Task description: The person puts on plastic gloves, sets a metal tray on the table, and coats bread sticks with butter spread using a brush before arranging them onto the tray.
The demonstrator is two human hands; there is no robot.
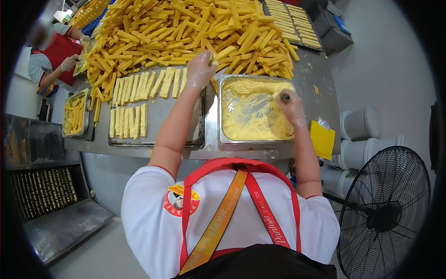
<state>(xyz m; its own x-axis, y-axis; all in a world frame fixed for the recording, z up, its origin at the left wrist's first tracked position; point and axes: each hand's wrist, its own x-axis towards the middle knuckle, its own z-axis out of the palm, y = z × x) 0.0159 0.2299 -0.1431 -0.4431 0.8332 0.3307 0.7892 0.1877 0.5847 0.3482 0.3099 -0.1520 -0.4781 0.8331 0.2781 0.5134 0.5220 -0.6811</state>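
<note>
My left hand (201, 70), in a clear glove, is closed at the near edge of a big pile of yellow sticks (176, 28). Between its fingers is one yellow stick (226, 52), partly hidden by the hand. My right hand (291, 108), gloved too, grips a tool with a dark round handle end (285, 97) over the right side of a metal pan (220, 107). The tool's working end cannot be made out. Pale yellow cream (251, 111) is smeared over the pan's floor. Left of the pan, coated sticks (134, 88) lie in two rows on a dark baking tray (174, 121).
Another tray of coated sticks (297, 23) stands at the back right. A co-worker (53, 56) with gloved hands works at the far left, near a small pan of sticks (74, 114). White buckets (360, 123) and a black fan (383, 216) stand at the right. A yellow packet (322, 139) hangs by the table edge.
</note>
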